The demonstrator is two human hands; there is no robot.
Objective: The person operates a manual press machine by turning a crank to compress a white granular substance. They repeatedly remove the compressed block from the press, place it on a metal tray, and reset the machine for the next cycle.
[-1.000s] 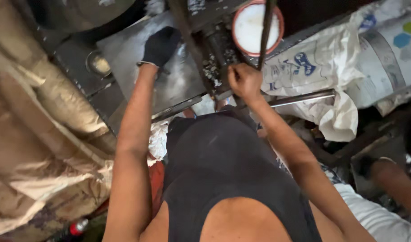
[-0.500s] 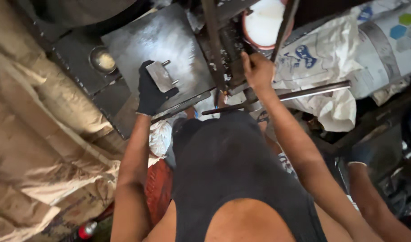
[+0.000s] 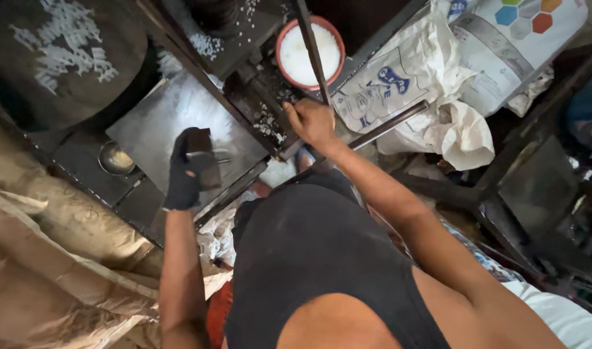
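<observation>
Left hand [image 3: 185, 169], gloved, now grips a dark metal block [image 3: 202, 156], lifted off the steel plate surface [image 3: 160, 119] where it lay flat a moment ago. Right hand [image 3: 311, 121], bare, stays closed on the press lever [image 3: 311, 45] beside the red-rimmed bowl [image 3: 284, 39] of white granules.

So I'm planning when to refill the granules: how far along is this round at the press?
Done: the round tub holds white material, and white bits lie scattered on the dark machine bed. In hand: the gloved left hand grips a dark metal block over the steel plate, while the bare right hand rests at the machine beside the lever bar. Left: no finished piece is visible; the block is not set down.
</observation>
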